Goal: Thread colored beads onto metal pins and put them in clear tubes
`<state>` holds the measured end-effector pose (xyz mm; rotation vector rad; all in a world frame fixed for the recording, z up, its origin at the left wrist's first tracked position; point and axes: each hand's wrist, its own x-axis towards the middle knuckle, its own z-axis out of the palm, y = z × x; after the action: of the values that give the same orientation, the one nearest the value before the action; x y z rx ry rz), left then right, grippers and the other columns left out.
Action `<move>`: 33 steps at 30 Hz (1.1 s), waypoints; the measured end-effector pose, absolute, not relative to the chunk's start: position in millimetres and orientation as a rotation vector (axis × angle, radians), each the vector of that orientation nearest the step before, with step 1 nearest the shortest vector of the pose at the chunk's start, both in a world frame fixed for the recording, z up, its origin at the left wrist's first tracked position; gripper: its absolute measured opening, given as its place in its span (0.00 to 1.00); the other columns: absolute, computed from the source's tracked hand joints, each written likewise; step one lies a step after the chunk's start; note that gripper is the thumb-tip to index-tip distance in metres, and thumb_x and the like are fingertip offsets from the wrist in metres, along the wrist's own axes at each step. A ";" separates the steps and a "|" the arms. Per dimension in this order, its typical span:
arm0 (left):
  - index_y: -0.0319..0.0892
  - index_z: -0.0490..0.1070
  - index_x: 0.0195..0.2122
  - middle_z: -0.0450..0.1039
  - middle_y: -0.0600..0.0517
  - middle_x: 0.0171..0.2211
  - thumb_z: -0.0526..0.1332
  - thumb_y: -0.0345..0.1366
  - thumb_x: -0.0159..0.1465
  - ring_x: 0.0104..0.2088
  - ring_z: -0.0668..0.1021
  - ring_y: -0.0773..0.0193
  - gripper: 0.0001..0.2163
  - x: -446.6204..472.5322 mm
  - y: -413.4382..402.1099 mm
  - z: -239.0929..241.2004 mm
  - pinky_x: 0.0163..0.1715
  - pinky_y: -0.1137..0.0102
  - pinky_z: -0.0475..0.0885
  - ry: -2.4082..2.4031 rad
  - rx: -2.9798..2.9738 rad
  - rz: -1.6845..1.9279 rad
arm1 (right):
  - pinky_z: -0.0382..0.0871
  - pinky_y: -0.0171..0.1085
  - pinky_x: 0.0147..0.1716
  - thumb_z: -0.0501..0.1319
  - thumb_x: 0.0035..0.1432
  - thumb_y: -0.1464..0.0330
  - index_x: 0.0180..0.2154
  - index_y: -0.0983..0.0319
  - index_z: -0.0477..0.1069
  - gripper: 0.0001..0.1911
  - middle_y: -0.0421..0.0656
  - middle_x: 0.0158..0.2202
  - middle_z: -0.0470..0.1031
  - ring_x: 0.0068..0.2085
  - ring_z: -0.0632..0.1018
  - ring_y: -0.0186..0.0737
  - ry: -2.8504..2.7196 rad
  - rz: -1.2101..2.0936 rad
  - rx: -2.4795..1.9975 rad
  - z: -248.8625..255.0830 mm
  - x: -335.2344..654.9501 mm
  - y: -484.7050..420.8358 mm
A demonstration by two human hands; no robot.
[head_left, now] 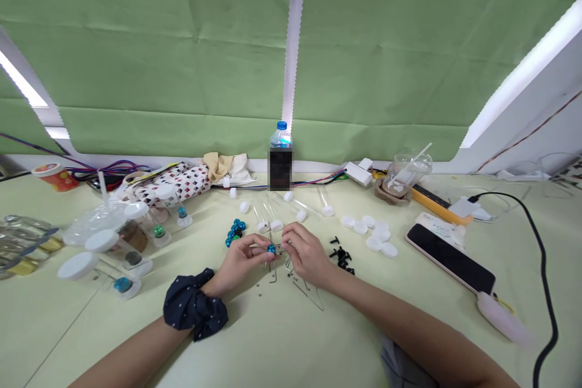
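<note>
Near the middle of the table, my left hand point(240, 260) pinches a small blue ball-like part point(271, 248) between thumb and fingers. My right hand point(307, 253) is closed just beside it, fingertips pressed together at a small metallic piece point(279, 248) too tiny to name. Bent metal rods point(273, 273) lie under and around both hands. More blue ball-like parts point(235, 231), a green one among them, sit in a cluster beyond my left hand. Black T-shaped pieces point(342, 256) form a pile to the right of my right hand.
Clear tubes with white caps point(275, 218) lie behind the hands; loose white caps point(373, 233) are to the right. Capped containers on round bases point(122, 284) stand left. A phone point(450, 257), a black cable point(541, 254) and a plastic cup point(404, 173) occupy the right. A bottle point(282, 139) stands behind.
</note>
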<state>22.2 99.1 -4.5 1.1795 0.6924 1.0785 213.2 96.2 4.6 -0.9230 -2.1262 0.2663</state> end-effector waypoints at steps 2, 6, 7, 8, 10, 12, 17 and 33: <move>0.38 0.71 0.30 0.73 0.51 0.35 0.69 0.29 0.50 0.34 0.78 0.61 0.08 22.4 98.6 -3.4 0.41 0.59 0.75 0.690 1.176 1.074 | 0.65 0.38 0.36 0.49 0.61 0.74 0.34 0.61 0.64 0.07 0.47 0.38 0.66 0.37 0.69 0.40 -2.127 0.267 -0.926 4.8 213.1 96.2; 0.38 0.71 0.30 0.73 0.52 0.34 0.68 0.29 0.51 0.34 0.78 0.62 0.08 22.7 98.0 -2.0 0.40 0.60 0.75 0.691 1.184 1.066 | 0.65 0.38 0.36 0.49 0.61 0.74 0.33 0.61 0.64 0.07 0.47 0.38 0.66 0.36 0.69 0.40 -2.135 0.261 -0.937 4.8 213.0 96.5; 0.38 0.71 0.30 0.73 0.52 0.34 0.68 0.29 0.51 0.34 0.78 0.62 0.08 22.8 97.9 -1.9 0.40 0.60 0.75 0.692 1.185 1.064 | 0.65 0.38 0.36 0.49 0.61 0.74 0.32 0.61 0.64 0.07 0.47 0.38 0.66 0.36 0.69 0.40 -2.137 0.257 -0.940 4.8 213.0 96.7; 0.38 0.71 0.30 0.73 0.52 0.34 0.69 0.29 0.51 0.33 0.78 0.63 0.08 22.9 97.9 -1.8 0.40 0.61 0.75 0.694 1.185 1.063 | 0.65 0.38 0.36 0.49 0.61 0.74 0.32 0.61 0.64 0.08 0.47 0.38 0.66 0.36 0.69 0.40 -2.139 0.252 -0.941 4.8 213.0 96.9; 0.38 0.71 0.29 0.73 0.52 0.34 0.69 0.29 0.50 0.33 0.78 0.63 0.08 23.0 97.8 -1.7 0.39 0.62 0.75 0.701 1.184 1.062 | 0.65 0.38 0.36 0.49 0.61 0.74 0.32 0.61 0.64 0.08 0.47 0.38 0.66 0.36 0.69 0.40 -2.141 0.243 -0.942 5.1 213.0 97.1; 0.37 0.71 0.29 0.73 0.51 0.34 0.69 0.29 0.50 0.32 0.78 0.63 0.08 23.0 97.8 -1.5 0.38 0.62 0.75 0.711 1.188 1.063 | 0.65 0.38 0.36 0.49 0.61 0.74 0.32 0.61 0.64 0.09 0.47 0.38 0.66 0.36 0.69 0.40 -2.140 0.241 -0.943 5.7 213.1 97.0; 0.37 0.71 0.29 0.74 0.51 0.34 0.69 0.29 0.50 0.32 0.78 0.63 0.08 23.2 97.4 0.1 0.36 0.65 0.74 0.708 1.213 1.054 | 0.64 0.39 0.37 0.49 0.60 0.74 0.31 0.61 0.64 0.08 0.47 0.37 0.66 0.38 0.68 0.42 -2.132 0.237 -0.936 6.5 212.7 96.8; 0.37 0.71 0.30 0.74 0.50 0.35 0.68 0.28 0.52 0.34 0.78 0.62 0.07 22.6 97.9 -2.9 0.37 0.64 0.75 0.685 1.233 1.044 | 0.63 0.41 0.38 0.49 0.61 0.72 0.29 0.62 0.63 0.09 0.47 0.37 0.67 0.39 0.67 0.42 -2.119 0.243 -0.951 4.5 211.6 98.2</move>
<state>22.6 97.9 -2.9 1.2333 0.6845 1.0437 211.6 98.2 4.5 -0.9505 -2.1186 0.2433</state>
